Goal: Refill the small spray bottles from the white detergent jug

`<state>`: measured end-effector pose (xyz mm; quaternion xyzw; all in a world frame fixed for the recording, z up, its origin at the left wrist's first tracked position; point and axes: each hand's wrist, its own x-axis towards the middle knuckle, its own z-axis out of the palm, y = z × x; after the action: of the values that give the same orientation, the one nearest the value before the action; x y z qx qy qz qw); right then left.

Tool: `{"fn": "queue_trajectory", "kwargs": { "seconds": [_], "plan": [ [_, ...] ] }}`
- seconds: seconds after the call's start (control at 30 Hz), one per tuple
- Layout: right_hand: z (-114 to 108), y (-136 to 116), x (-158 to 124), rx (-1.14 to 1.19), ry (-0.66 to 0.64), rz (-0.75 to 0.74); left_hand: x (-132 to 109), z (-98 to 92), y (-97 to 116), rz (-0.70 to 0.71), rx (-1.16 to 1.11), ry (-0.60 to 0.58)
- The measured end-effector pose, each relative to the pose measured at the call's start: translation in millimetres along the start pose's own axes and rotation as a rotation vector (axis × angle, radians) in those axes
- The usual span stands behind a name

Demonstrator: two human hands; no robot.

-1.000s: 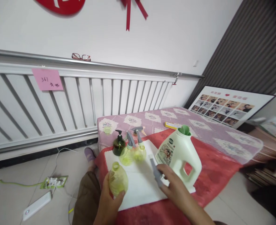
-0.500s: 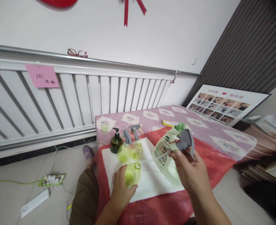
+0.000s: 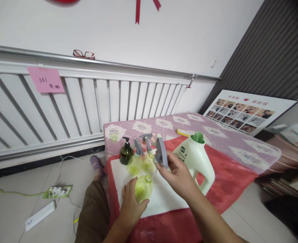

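My left hand (image 3: 132,202) is wrapped round a yellow-green ribbed bottle (image 3: 144,187) with an uncapped neck, standing on the white cloth (image 3: 164,199). In my right hand (image 3: 178,172) is a grey trigger spray head (image 3: 161,152), held above and to the right of that bottle's mouth. Behind them stand two yellow-green spray bottles with grey trigger heads, the left one (image 3: 134,163) and the right one (image 3: 148,160). A dark green pump bottle (image 3: 126,153) is at their left. The large pale green jug (image 3: 207,160) with a handle stands upright behind my right hand.
Under the white cloth lies a red cover (image 3: 229,172) over a patterned purple tablecloth (image 3: 212,131). A yellow box (image 3: 183,132) and a small clear green cap (image 3: 114,136) lie further back. A white radiator (image 3: 108,98) runs behind the table; a power strip (image 3: 59,191) is on the floor.
My right hand has moved left with the spray head, from in front of the jug to near the bottle, and the head now points upward. The left hand keeps its hold on the bottle.
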<state>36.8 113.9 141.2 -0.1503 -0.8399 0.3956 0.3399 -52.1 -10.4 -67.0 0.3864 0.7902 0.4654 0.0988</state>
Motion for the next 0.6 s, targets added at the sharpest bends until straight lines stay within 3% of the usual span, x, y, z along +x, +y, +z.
{"fn": "queue_trajectory", "kwargs": {
  "seconds": [0.27, 0.6],
  "plan": [
    [25, 29, -20, 0.009, -0.093, 0.136, 1, -0.5, 4, -0.016, -0.003, -0.007],
    [26, 51, -37, 0.028, -0.246, 0.209, -1, -3.9, 5, -0.021, -0.012, -0.046]
  ]
}}
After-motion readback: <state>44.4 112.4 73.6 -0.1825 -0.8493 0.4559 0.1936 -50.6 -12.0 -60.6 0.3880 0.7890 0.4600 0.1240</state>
